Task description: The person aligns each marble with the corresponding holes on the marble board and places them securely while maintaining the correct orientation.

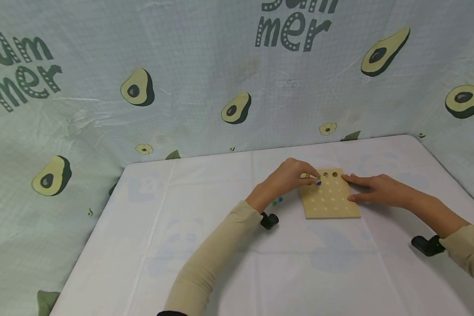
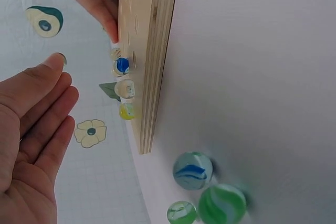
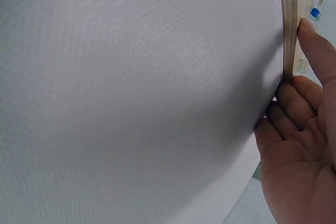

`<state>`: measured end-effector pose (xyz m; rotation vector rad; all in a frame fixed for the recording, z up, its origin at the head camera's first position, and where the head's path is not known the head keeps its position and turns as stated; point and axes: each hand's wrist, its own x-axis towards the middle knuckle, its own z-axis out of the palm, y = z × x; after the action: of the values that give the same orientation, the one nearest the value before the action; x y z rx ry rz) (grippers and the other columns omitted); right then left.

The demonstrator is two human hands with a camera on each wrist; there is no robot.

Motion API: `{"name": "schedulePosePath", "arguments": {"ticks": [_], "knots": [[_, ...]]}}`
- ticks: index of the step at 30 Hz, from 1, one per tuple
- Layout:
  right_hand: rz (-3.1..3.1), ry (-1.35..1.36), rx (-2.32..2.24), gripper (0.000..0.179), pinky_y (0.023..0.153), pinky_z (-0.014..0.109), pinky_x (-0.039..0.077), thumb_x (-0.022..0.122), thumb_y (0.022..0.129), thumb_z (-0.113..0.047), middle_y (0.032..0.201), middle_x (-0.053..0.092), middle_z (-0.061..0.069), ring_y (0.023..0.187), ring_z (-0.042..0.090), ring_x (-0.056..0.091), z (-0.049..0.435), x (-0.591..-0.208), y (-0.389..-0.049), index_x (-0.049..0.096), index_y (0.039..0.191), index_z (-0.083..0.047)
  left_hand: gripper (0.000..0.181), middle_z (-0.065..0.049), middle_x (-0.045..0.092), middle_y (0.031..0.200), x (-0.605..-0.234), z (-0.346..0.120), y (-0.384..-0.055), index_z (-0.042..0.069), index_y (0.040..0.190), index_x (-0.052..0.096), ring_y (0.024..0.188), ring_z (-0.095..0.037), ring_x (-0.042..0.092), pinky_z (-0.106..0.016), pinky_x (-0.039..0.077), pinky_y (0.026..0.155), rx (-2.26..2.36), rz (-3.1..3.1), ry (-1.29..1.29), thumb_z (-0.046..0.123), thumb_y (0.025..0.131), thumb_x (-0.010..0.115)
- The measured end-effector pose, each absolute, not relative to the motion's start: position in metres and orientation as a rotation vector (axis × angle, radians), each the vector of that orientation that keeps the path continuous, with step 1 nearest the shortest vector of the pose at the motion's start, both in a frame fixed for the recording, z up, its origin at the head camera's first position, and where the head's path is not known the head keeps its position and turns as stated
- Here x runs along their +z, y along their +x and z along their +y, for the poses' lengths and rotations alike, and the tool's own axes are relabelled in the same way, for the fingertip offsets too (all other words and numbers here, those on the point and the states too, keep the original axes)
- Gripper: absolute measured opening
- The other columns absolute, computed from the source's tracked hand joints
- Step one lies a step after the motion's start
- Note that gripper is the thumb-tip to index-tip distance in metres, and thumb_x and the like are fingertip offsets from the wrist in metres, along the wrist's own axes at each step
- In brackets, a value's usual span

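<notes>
A light wooden board [image 1: 332, 204] with rows of shallow holes lies flat on the table. My left hand [image 1: 290, 175] is over its far left corner, thumb and fingertips together. In the left wrist view, a sliver of a small glassy marble [image 2: 64, 59] shows at the thumb tip, mostly hidden by it. A blue marble [image 2: 122, 65], a clear marble [image 2: 125, 89] and a yellow marble [image 2: 127, 111] sit along the board. My right hand [image 1: 383, 191] touches the board's right edge with spread thumb and forefinger; its other fingers rest beside that edge.
Left of the board, on the white table cover [image 1: 205, 245], lie a blue-streaked marble [image 2: 192, 170], a large green marble [image 2: 222, 204] and a smaller green marble [image 2: 181, 212]. A printed curtain [image 1: 189, 87] hangs behind the table's far edge.
</notes>
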<state>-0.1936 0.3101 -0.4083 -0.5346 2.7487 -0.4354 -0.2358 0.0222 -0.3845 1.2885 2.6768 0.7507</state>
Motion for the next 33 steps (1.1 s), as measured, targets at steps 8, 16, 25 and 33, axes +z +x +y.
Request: {"name": "schedulePosePath", "arguments": {"ticks": [8,16,25,33], "knots": [[2.75,-0.531,-0.433,0.09,0.1,0.067,0.042,0.066,0.09,-0.063,0.152,0.038,0.03,0.134,0.055,0.042,0.309,-0.409,-0.194,0.04,0.155,-0.007,0.024,0.0,0.076,0.115,-0.386,0.024,-0.237,0.011,0.116,0.078,0.104,-0.006,0.069,-0.009,0.046,0.087,0.796,2.684,1.255,0.018,0.094,0.075],[2.745,-0.537,-0.43,0.09,0.099,0.067,0.043,0.065,0.09,-0.064,0.152,0.038,0.029,0.133,0.055,0.043,0.31,-0.41,-0.195,0.04,0.155,-0.008,0.023,0.001,0.077,0.112,-0.388,0.026,-0.238,0.011,0.114,0.079,0.082,0.004,0.067,-0.005,0.046,0.079,0.888,2.667,1.192,0.018,0.092,0.076],[2.749,-0.555,-0.435,0.088,0.098,0.068,0.042,0.066,0.091,-0.062,0.152,0.039,0.029,0.133,0.056,0.042,0.312,-0.409,-0.196,0.04,0.155,-0.008,0.024,0.0,0.077,0.112,-0.392,0.034,-0.243,0.011,0.114,0.079,0.078,-0.005,0.07,-0.007,0.047,0.071,0.928,2.65,1.213,0.017,0.092,0.076],[2.742,-0.555,-0.438,0.088,0.098,0.067,0.043,0.066,0.091,-0.062,0.152,0.039,0.029,0.133,0.055,0.044,0.313,-0.409,-0.197,0.04,0.155,-0.008,0.022,0.005,0.077,0.111,-0.4,0.04,-0.251,0.016,0.112,0.081,0.105,-0.003,0.068,-0.006,0.045,0.087,0.986,2.726,1.166,0.023,0.091,0.078]]}}
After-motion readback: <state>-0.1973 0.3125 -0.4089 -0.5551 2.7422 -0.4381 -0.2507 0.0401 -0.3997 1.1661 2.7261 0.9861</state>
